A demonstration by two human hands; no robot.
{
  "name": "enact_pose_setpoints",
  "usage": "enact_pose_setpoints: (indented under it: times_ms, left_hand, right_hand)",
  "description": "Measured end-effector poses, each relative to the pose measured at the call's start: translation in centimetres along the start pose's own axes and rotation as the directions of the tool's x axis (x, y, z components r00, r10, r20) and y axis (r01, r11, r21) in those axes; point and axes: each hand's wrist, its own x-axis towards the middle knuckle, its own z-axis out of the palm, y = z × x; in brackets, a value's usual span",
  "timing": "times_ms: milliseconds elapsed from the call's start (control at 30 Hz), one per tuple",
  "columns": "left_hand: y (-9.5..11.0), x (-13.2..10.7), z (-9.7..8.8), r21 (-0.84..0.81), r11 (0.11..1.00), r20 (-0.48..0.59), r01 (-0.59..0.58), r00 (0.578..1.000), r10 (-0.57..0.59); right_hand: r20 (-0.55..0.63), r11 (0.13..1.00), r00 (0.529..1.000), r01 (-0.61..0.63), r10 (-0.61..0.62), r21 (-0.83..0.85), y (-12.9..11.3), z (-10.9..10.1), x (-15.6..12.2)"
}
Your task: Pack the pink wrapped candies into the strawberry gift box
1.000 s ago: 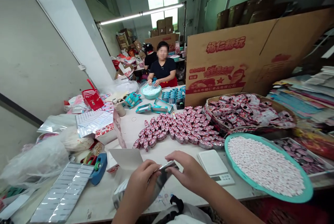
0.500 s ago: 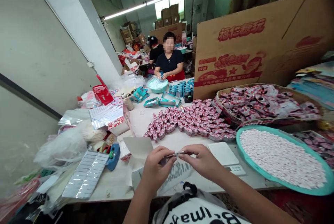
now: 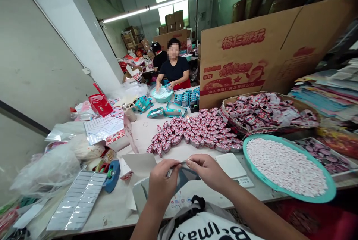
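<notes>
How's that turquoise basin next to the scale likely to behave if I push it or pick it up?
The basin may be heavy for its size, since white pieces fill most of it. They look small and loose, so tilting would probably spill some. Its near rim seems to overhang the table, so pressing there might tip it.

Packs (image 3: 197,130) are pink and white, the basin (image 3: 330,189) turquoise, the carton (image 3: 285,55) red-printed brown.
</notes>
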Motion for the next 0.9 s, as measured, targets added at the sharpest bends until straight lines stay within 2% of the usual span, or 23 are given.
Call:
enact_pose_setpoints:
  times_ms: [100,267,467,733,900]
  left_hand:
    - [-0.7,0.0,0.9,0.072,0.989,-0.104,-0.129,0.985,0.136]
    - [-1.5,0.6,1.6,0.161,0.961,-0.127,-0.226,0.961,0.248]
    - [-1.8,2.6,1.5,0.182,0.953,-0.044,-0.242,0.966,0.253]
    - [-2.7,4.2,2.7,0.216,0.914,-0.056,-0.343,0.931,0.362]
    - [-2.9,4.2,3.4,0.231,0.904,-0.058,-0.359,0.923,0.381]
  right_hand:
    - [-0.059,1.0,0.998,0.008,-0.01,-0.019,0.0,0.0,0.4]
    - [-0.088,1.0,0.996,-0.012,0.011,-0.015,0.3,-0.2,1.1]
    - [-0.113,0.999,0.993,0.035,-0.039,-0.042,1.2,-0.7,2.1]
    - [-0.222,0.996,0.975,0.016,0.003,0.085,1.9,-0.9,3.6]
    - [-0.223,0.994,0.975,0.029,-0.005,0.102,2.0,-1.4,3.9]
